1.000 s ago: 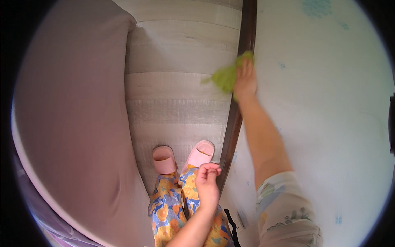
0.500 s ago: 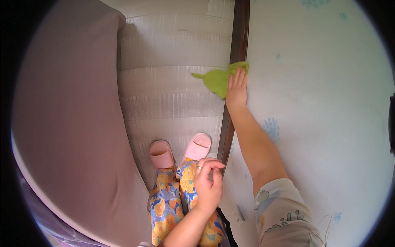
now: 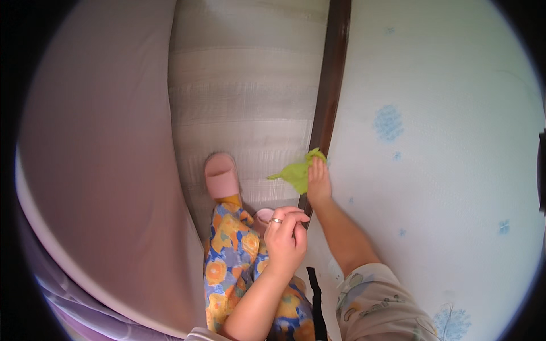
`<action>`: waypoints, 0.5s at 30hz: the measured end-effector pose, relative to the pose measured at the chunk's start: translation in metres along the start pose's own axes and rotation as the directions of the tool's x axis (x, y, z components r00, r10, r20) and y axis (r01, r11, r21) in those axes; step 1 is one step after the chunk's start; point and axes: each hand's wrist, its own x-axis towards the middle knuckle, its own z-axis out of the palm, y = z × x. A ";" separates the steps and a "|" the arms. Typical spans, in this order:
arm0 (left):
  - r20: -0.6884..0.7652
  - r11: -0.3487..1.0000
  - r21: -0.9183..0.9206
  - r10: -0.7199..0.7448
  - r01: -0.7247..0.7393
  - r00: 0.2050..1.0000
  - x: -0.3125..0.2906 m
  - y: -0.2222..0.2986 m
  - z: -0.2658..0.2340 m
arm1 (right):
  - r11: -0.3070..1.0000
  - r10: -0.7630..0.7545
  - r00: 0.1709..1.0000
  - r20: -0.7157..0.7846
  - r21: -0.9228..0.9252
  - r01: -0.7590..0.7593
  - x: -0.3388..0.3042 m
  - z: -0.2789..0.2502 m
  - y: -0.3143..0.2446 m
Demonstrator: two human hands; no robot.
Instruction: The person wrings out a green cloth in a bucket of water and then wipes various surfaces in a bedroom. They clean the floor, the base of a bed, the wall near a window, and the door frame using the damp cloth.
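A lime-green cloth point(image 3: 297, 175) lies against the dark brown baseboard point(image 3: 331, 79), with one corner hanging out over the floor. My right hand point(image 3: 318, 177) presses it there, fingers extended over part of the cloth and pointing away from me. Nearer to my body, my left hand point(image 3: 286, 238) hovers over my legs with its fingers curled in toward the thumb. It wears a ring point(image 3: 276, 220) on one finger, and nothing shows in its grasp.
A mauve-covered piece of bedding or furniture point(image 3: 108, 142) borders the left side. The pale wall point(image 3: 443, 187) with blue motifs stands on the right. Between them runs a narrow strip of grey plank floor point(image 3: 244, 102), where my feet wear pink slippers point(image 3: 222, 175). A black strap point(image 3: 316, 295) hangs by my legs.
My right hand and the cloth have come nearer to me along the baseboard. My feet have shifted: the left slipper is now ahead of the right. My left hand stays curled.
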 end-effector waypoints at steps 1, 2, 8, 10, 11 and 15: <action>-0.032 1.000 0.008 -0.001 0.001 0.999 0.004 0.000 0.001 | 0.999 -0.053 0.999 0.013 -0.006 0.053 -0.002 0.002 0.001; -0.054 1.000 0.004 -0.025 0.025 0.998 0.007 -0.004 0.005 | 0.999 -0.027 0.999 -0.022 -0.028 0.026 0.014 0.002 0.013; -0.021 0.998 0.061 0.009 -0.007 1.000 -0.021 -0.030 0.030 | 0.937 0.345 0.910 -0.228 0.027 -0.348 0.074 -0.042 0.097; -0.014 1.000 0.004 -0.017 0.017 1.000 -0.029 -0.053 0.028 | 0.938 0.335 0.926 -0.175 -0.026 -0.345 0.063 -0.032 0.063; -0.016 0.999 -0.031 -0.012 0.012 1.000 -0.035 -0.070 0.028 | 0.952 0.287 0.948 -0.142 -0.066 -0.298 0.062 -0.017 0.036; 0.010 0.998 -0.065 -0.004 0.005 1.000 -0.048 -0.071 0.019 | 0.991 0.084 0.996 -0.012 -0.107 -0.084 0.013 0.032 -0.046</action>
